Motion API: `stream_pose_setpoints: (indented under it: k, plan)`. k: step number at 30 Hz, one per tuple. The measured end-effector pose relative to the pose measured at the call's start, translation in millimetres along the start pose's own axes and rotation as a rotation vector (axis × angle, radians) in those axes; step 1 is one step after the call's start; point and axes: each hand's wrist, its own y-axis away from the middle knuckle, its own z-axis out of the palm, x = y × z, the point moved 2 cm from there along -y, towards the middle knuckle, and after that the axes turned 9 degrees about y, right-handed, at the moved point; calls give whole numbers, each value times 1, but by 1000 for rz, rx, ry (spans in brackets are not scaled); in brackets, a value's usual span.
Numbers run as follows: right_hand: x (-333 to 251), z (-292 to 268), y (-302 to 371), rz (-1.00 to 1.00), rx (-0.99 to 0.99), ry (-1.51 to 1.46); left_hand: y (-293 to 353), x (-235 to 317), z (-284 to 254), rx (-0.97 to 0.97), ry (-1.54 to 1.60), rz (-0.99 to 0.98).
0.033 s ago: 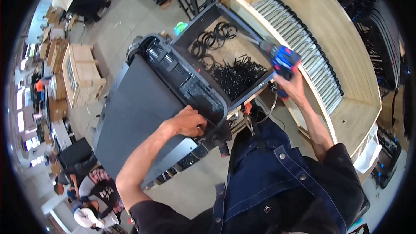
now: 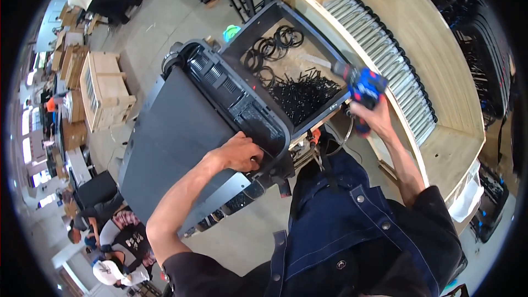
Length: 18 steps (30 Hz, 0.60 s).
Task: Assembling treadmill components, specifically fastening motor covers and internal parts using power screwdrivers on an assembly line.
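My right hand is wrapped round the grip of a blue and red cordless drill. The drill is raised over the right edge of a dark tray, its long bit pointing left across the tray. Black screws lie heaped in there beside several black rings. Nearer my body, the curled fingers of my left hand are at the near corner of a black treadmill-like machine, by its open end housing. The fingertips are hidden, so what they grip cannot be made out.
To the right stands a long plywood crate with a row of metal rods. A wooden crate sits on the floor at left. Other people work at far left, top and bottom. A cable hangs below the tray.
The drill and my right hand have shifted slightly to the right. My left hand stays at the machine's corner.
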Motion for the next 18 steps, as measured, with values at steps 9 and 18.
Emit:
stream_pose_setpoints:
  k: [9,18]
  plan:
    - [18,10,65,403,-583,-215,-6,-1,1,-17,-17,21]
    - [45,14,55,225,-650,-139,-8,-1,0,36,-24,68]
